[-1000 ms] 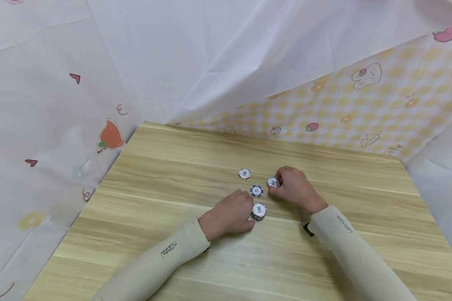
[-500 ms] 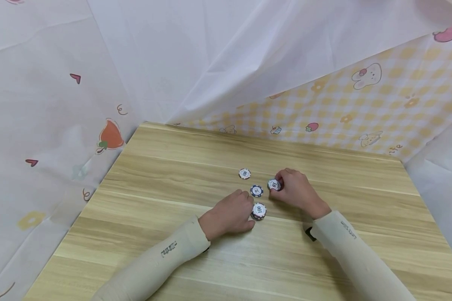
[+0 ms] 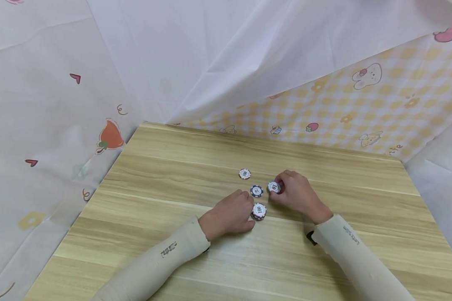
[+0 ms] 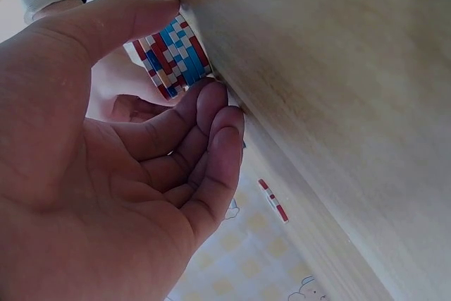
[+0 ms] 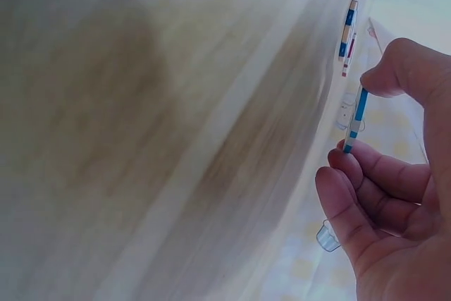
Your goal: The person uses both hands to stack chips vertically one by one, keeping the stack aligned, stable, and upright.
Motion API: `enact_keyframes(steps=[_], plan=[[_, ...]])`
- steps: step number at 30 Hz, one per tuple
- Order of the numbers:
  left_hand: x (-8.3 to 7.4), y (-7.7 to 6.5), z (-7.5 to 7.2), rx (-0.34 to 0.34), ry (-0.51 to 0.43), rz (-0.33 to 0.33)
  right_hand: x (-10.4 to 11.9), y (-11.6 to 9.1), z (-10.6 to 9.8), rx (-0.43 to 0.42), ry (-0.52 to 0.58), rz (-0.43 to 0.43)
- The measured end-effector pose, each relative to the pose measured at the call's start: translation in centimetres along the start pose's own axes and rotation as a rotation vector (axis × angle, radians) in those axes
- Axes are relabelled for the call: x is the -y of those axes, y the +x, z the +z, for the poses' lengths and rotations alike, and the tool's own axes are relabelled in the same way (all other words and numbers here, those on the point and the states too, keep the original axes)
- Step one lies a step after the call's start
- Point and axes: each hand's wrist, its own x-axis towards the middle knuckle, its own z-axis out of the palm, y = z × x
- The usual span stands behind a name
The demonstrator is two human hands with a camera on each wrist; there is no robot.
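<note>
In the head view my left hand [image 3: 230, 212] rests on the table with fingers loosely curled, right beside a stack of poker chips [image 3: 259, 210] topped by a white "100" chip. Its red, blue and white edges show between thumb and fingertips in the left wrist view, where the fingertips overlap the stack [image 4: 173, 58]. My right hand [image 3: 296, 193] pinches a single poker chip marked 10 [image 3: 273, 187] by its edge. In the right wrist view that light blue and white chip [image 5: 356, 119] stands edge-on between thumb and fingertips, close over the table.
A dark blue "10" chip [image 3: 256, 191] lies flat between the two hands. Farther back is a red-edged "100" chip [image 3: 244, 174]. The wood-grain table [image 3: 173, 167] meets a patterned cloth [image 3: 324, 108] at its back edge and white cloth on the left.
My right hand has shifted slightly toward me, and the pinched poker chip has moved a little the same way. The left hand, the stack and the two loose chips have stayed put.
</note>
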Motion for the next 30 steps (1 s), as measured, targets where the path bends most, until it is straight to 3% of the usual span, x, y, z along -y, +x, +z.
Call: enact_keyframes(steps=[30], plan=[[0.0,-0.1,0.0,-0.008,0.009,-0.007,0.8,-1.1,0.4,-0.117,-0.031,-0.089]])
